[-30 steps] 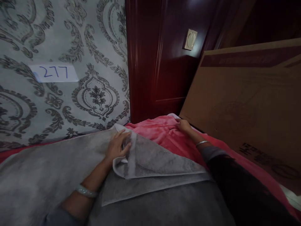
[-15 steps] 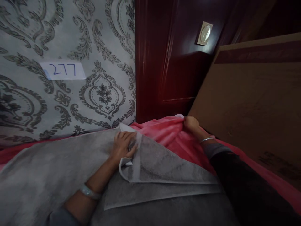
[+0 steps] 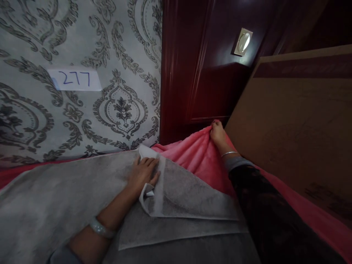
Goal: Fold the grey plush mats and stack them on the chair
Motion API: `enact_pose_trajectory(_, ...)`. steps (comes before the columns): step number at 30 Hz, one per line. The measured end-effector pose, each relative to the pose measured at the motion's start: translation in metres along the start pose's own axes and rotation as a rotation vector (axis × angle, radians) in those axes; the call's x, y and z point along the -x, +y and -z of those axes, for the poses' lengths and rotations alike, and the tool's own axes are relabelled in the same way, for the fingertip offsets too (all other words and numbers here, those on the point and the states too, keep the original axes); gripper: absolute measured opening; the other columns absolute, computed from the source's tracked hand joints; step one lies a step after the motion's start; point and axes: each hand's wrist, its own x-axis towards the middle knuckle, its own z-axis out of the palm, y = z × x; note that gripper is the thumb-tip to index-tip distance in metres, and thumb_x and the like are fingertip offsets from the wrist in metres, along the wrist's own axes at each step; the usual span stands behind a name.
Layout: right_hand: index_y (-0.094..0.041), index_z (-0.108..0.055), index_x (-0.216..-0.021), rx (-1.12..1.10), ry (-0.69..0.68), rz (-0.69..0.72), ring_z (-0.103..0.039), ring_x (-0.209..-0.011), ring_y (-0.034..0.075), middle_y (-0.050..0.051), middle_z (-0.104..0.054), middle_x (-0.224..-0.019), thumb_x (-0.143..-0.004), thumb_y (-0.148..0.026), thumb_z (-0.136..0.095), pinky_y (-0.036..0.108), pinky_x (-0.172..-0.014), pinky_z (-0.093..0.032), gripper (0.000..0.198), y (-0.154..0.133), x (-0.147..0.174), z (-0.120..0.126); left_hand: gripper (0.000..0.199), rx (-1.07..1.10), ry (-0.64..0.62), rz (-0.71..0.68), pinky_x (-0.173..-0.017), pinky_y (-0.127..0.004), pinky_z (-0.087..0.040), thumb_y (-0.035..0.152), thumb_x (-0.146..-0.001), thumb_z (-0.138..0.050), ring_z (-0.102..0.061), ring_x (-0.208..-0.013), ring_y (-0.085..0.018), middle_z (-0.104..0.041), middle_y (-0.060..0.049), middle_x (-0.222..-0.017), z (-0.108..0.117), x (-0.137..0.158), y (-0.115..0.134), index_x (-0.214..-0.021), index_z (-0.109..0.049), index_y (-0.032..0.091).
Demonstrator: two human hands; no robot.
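Observation:
My right hand pinches the edge of a pink plush blanket and pulls it up into a peak in front of the door. Pleats fan out from that grip. On the left, my left hand lies on a grey fabric cover, its fingers stretched over the folded-back corner and the thumb apart. A pale strip runs along the fold beside these fingers. White material peeks out above and below my left hand. The pink blanket lies under the grey cover and shows along its far edge.
A large cardboard box leans at the right, close to my right arm. Behind stands a dark red door with a gold-coloured fitting. Patterned wallpaper covers the left, carrying a paper label marked 277.
My right hand has risen and moved slightly left, lifting the blanket's edge into a higher peak with sharper pleats. My left hand has stayed nearly still on the grey cover.

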Motion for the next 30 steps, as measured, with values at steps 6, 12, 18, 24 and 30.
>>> enact_pose_trajectory(6, -0.008, -0.058, -0.136, 0.022, -0.126, -0.055, -0.052, -0.129, 0.022, 0.016, -0.058, -0.139, -0.095, -0.015, -0.038, 0.029, -0.105, -0.041, 0.046, 0.012, 0.005, -0.034, 0.037, -0.003, 0.018, -0.008, -0.114, -0.062, -0.026, 0.035, -0.085, -0.057, -0.057, -0.118, -0.036, -0.069, -0.013, -0.123, -0.005, 0.000, -0.002, -0.117, -0.071, 0.024)
enact_pose_trajectory(12, -0.003, -0.070, -0.120, 0.137, -0.273, -0.255, -0.065, -0.112, 0.031, 0.025, -0.068, -0.118, -0.094, -0.019, -0.047, 0.033, -0.087, -0.051, 0.038, 0.066, 0.019, 0.002, 0.034, 0.028, 0.039, 0.002, -0.113, -0.061, -0.028, 0.038, -0.083, -0.058, -0.057, -0.118, -0.035, -0.070, -0.012, -0.122, -0.009, -0.002, -0.006, -0.111, -0.073, 0.026)
enact_pose_trajectory(18, -0.009, -0.077, -0.097, 0.241, -0.386, -0.367, -0.072, -0.094, 0.030, 0.020, -0.074, -0.095, -0.093, -0.036, -0.059, 0.032, -0.075, -0.053, 0.033, 0.115, 0.056, 0.029, 0.035, 0.035, 0.059, 0.000, -0.112, -0.061, -0.030, 0.041, -0.082, -0.056, -0.058, -0.117, -0.036, -0.070, -0.012, -0.122, -0.011, -0.006, -0.010, -0.109, -0.073, 0.027)
enact_pose_trajectory(24, -0.012, -0.077, -0.104, 0.284, -0.349, -0.303, -0.069, -0.105, 0.027, 0.017, -0.073, -0.110, -0.094, -0.022, -0.054, 0.028, -0.081, -0.052, 0.027, 0.116, 0.074, 0.015, 0.038, 0.025, 0.078, -0.017, -0.108, -0.061, -0.033, 0.046, -0.082, -0.054, -0.059, -0.113, -0.036, -0.070, -0.013, -0.120, -0.015, -0.007, -0.016, -0.108, -0.074, 0.026)
enact_pose_trajectory(30, -0.010, -0.068, -0.125, 0.393, -0.180, -0.353, -0.065, -0.114, 0.033, 0.027, -0.065, -0.122, -0.096, -0.016, -0.040, 0.039, -0.088, -0.053, 0.040, 0.124, 0.073, 0.028, 0.038, 0.023, 0.071, -0.008, -0.110, -0.059, -0.032, 0.046, -0.082, -0.054, -0.058, -0.115, -0.035, -0.070, -0.011, -0.121, -0.017, -0.007, -0.018, -0.108, -0.074, 0.027)
